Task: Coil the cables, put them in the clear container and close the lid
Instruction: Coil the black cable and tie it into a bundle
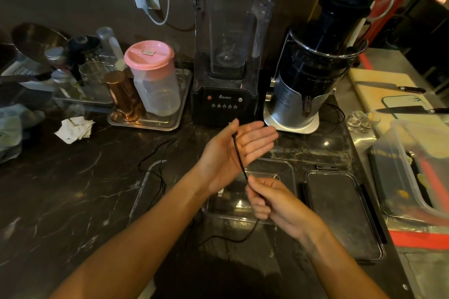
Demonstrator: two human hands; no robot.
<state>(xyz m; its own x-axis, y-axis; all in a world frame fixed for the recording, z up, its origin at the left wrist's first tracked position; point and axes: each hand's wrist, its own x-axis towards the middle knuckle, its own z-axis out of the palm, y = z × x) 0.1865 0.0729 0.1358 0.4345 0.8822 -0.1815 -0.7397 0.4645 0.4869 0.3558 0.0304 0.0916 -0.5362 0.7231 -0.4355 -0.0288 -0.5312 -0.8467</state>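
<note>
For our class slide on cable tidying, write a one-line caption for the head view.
Left hand held flat, right hand pinching a black cable above the clear container.

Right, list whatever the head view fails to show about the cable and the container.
- Black cable: its stretch inside the right hand is covered by curled fingers.
- Clear container: its near left part is hidden behind both hands and the left hand's wrist.
- Cable's tip at the left thumb: too small to identify.

On the worktop (73, 201) the container (289, 172) sits in front of the blender (226, 102), with its lid (340, 213) just to its right. The juicer (303, 94) stands right of the blender, the jug (155, 80) on a tray (175, 121) to its left.
</note>
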